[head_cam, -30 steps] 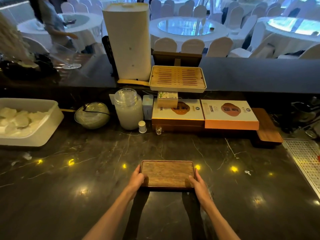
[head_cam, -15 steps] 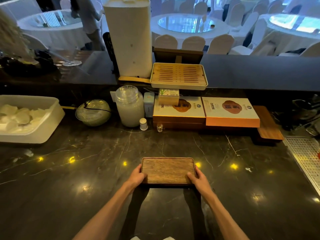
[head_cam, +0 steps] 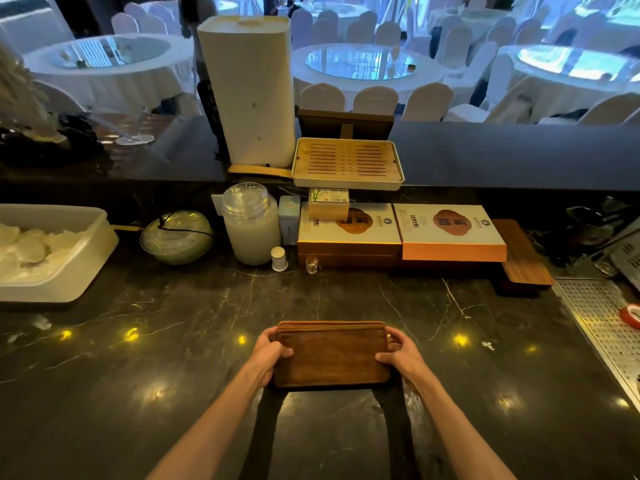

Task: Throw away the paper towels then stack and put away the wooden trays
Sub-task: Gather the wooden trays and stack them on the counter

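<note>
At six o'clock on the dark marble desk (head_cam: pixel 173 341), close to the near edge, the stack of wooden trays (head_cam: pixel 331 355) sits squared up, its layered edges showing as thin lines along the far side. Stacking therefore looks finished, or very nearly so. No loose paper towels lie on the bare stone around the stack, so that part of the task appears done too, though a few small pale scraps near nine o'clock and three o'clock are too small to identify. What is left, as far as I can judge, is carrying the stack off and putting it away; where it belongs is not shown. One other wooden board (head_cam: pixel 523 254) lies at two o'clock, partly under the orange box (head_cam: pixel 450 233), and whether it is one of the trays to be stored I cannot tell.

Both forearms reach forward from the bottom edge, roughly mirrored. The left hand (head_cam: pixel 270 355) is clamped on the stack's left short end, thumb over the top surface and fingers curled around the side and beneath. The right hand (head_cam: pixel 401 358) grips the right short end the same way, thumb on top. The near edge seems tipped slightly up toward the person, so the stack may be just leaving the desk, though I cannot say whether its far edge is touching the stone.
</note>
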`<state>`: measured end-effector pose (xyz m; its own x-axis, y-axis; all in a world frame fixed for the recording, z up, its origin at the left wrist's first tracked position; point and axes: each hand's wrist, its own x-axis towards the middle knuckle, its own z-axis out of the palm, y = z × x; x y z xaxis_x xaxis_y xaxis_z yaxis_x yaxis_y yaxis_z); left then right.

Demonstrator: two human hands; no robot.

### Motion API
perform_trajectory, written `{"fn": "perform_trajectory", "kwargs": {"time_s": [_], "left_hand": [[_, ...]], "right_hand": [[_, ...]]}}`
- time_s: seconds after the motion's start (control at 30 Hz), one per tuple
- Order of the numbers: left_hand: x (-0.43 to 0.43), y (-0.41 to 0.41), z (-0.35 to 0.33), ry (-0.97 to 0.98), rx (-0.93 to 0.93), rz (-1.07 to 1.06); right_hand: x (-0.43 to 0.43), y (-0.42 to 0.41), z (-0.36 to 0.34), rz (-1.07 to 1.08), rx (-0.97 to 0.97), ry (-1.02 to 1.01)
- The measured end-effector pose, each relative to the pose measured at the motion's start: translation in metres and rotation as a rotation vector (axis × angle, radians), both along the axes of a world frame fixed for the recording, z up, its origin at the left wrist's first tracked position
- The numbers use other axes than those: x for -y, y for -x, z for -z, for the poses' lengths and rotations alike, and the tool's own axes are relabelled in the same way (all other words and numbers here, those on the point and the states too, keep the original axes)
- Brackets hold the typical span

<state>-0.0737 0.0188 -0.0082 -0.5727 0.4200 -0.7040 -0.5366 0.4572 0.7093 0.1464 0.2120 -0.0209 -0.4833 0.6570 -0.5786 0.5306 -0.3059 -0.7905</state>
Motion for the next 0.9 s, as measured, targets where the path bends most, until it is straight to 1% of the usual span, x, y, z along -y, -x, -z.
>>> {"fn": "perform_trajectory", "kwargs": {"time_s": [0.2, 0.3, 0.37, 0.4, 0.47, 0.53, 0.6, 0.7, 0.77, 0.83, 0.9], "left_hand": [[0.035, -0.016, -0.006, -0.075, -0.317, 0.357], [0.046, -0.028, -0.004, -0.047, -0.525, 0.475], [0.044, -0.035, -0.005, 0.042, -0.671, 0.585], [0.041, -0.037, -0.006, 0.124, -0.778, 0.668], [0.032, -0.039, -0.009, 0.318, -1.039, 0.859], [0.017, -0.043, -0.015, 0.435, -1.225, 1.011], [-0.003, -0.055, -0.02, 0.444, -1.288, 1.118], [-0.026, -0.079, -0.02, 0.421, -1.286, 1.218], [-0.03, -0.086, -0.017, 0.407, -1.313, 1.187], [-0.026, -0.083, -0.013, 0.371, -1.343, 1.157], [-0.022, -0.076, -0.014, 0.335, -1.365, 1.167]], "right_hand": [[0.018, -0.032, -0.002, -0.145, -0.098, -0.221], [0.03, -0.044, -0.003, -0.239, -0.052, -0.361], [0.034, -0.042, -0.004, -0.325, 0.048, -0.464], [0.035, -0.039, -0.007, -0.382, 0.118, -0.534], [0.035, -0.03, -0.012, -0.508, 0.268, -0.742], [0.037, -0.018, -0.019, -0.656, 0.377, -0.959], [0.046, 0.002, -0.024, -0.786, 0.439, -1.049], [0.068, 0.032, -0.025, -0.93, 0.465, -1.102], [0.074, 0.043, -0.023, -0.931, 0.465, -1.116], [0.074, 0.044, -0.02, -0.887, 0.454, -1.128], [0.07, 0.04, -0.019, -0.869, 0.428, -1.135]]}}
